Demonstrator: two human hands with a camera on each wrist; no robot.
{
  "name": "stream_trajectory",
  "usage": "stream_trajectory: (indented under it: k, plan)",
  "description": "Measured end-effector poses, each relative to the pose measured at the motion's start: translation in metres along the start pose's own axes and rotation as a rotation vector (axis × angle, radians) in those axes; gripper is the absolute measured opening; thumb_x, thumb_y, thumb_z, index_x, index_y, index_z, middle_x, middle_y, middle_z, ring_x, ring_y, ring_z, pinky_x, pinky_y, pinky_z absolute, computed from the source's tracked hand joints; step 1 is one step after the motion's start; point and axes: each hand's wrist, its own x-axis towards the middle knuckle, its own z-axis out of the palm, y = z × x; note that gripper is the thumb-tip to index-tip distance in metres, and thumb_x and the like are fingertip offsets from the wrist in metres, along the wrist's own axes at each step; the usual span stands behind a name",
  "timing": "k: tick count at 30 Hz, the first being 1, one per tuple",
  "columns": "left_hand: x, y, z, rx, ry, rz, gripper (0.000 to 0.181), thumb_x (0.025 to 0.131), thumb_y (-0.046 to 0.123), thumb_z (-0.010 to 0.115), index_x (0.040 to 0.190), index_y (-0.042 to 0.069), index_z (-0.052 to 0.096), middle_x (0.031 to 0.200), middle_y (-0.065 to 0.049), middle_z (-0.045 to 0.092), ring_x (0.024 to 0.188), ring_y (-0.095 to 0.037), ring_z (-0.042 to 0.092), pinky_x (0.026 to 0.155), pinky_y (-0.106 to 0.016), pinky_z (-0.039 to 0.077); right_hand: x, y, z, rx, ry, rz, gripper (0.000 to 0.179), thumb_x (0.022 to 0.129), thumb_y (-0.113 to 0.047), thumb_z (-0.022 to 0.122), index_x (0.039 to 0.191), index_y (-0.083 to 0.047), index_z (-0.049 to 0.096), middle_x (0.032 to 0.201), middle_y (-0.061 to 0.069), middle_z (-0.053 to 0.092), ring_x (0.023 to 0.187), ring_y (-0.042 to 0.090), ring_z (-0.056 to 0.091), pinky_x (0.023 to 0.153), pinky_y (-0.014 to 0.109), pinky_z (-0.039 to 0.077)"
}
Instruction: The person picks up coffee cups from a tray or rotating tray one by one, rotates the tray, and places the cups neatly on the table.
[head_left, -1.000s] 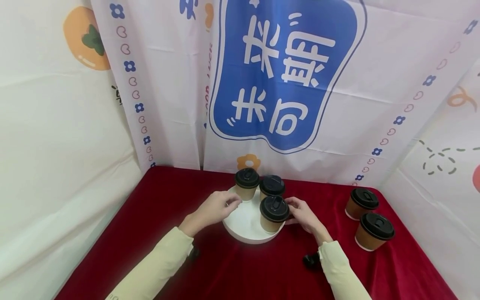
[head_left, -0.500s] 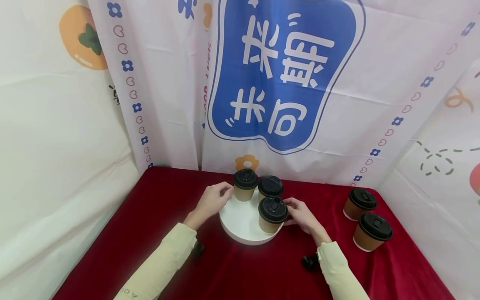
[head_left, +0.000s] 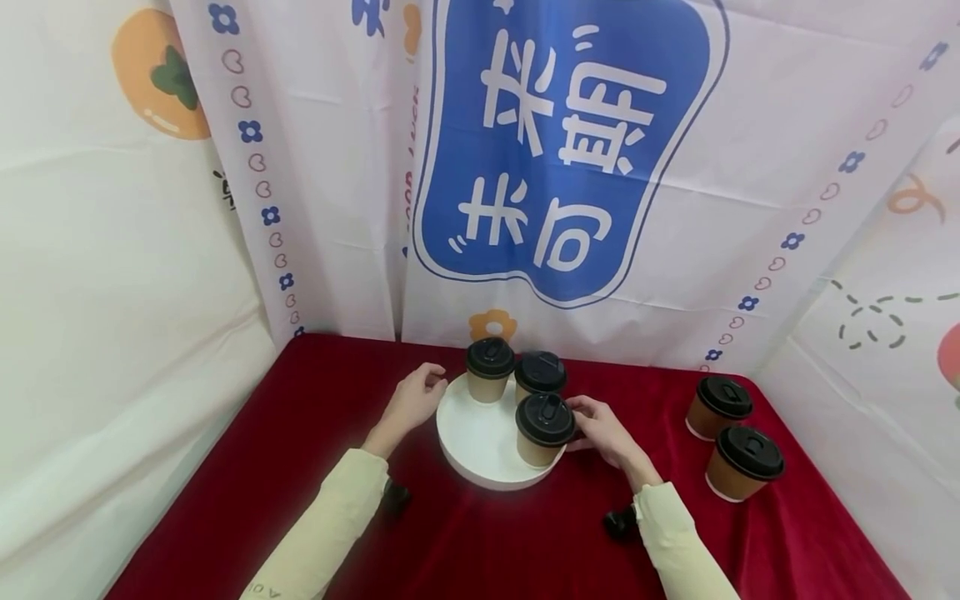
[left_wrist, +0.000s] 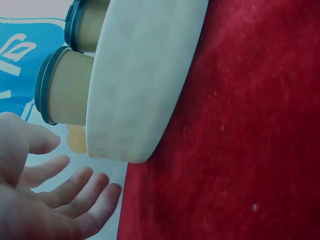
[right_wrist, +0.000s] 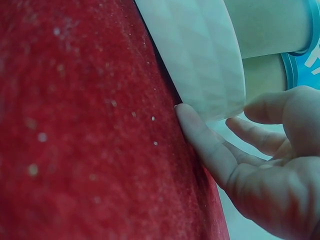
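Note:
Three paper coffee cups with black lids stand upright on a round white tray (head_left: 480, 446): a back left cup (head_left: 489, 388), a back middle cup (head_left: 529, 393) and a front right cup (head_left: 537, 452). Just off the tray's left rim is my left hand (head_left: 414, 402), fingers loosely bent with nothing in them. The left wrist view shows a gap between this hand (left_wrist: 60, 195) and the tray's side (left_wrist: 140, 85). At the tray's right side, beside the front cup, is my right hand (head_left: 606, 433). In the right wrist view its extended fingertips (right_wrist: 189, 117) rest at the patterned tray wall (right_wrist: 205, 60).
Two more lidded cups, one farther back (head_left: 708, 418) and one nearer (head_left: 737, 477), stand on the red cloth (head_left: 480, 550) to the right. A printed white curtain (head_left: 352, 275) rises behind the table, and white sheets flank it. Small black objects (head_left: 619, 523) show beside both sleeves.
My left hand has drawn back from over the tray, moving left and slightly away from me, beyond the rim. My right hand stays at the tray's right side, and the cups keep their places.

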Motion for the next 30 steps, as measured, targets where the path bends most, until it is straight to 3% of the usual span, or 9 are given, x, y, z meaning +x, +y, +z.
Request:
stream_trajectory:
  k: [12,30]
  plan:
    - [0.001,-0.009,0.006,0.023,-0.087,-0.067,0.035,0.101,0.020,0.047,0.133,0.008,0.054,0.122,-0.015,0.065,0.103,-0.027,0.063,0.091,-0.043,0.053,0.000,-0.002,0.002,0.006,-0.003,-0.005,0.036,0.100,-0.011,0.050,0.131,0.005,0.049,0.112,0.018,0.063,0.085,0.021,0.070,0.073,0.048,0.060]
    - [-0.002,-0.010,0.010,0.033,-0.127,-0.044,0.032,0.102,0.015,0.047,0.131,0.007,0.057,0.121,-0.014,0.066,0.102,-0.026,0.063,0.093,-0.045,0.053,-0.002,-0.003,-0.002,0.004,-0.007,0.008,0.037,0.100,-0.014,0.052,0.132,0.003,0.049,0.117,0.020,0.061,0.088,0.022,0.070,0.074,0.048,0.060]
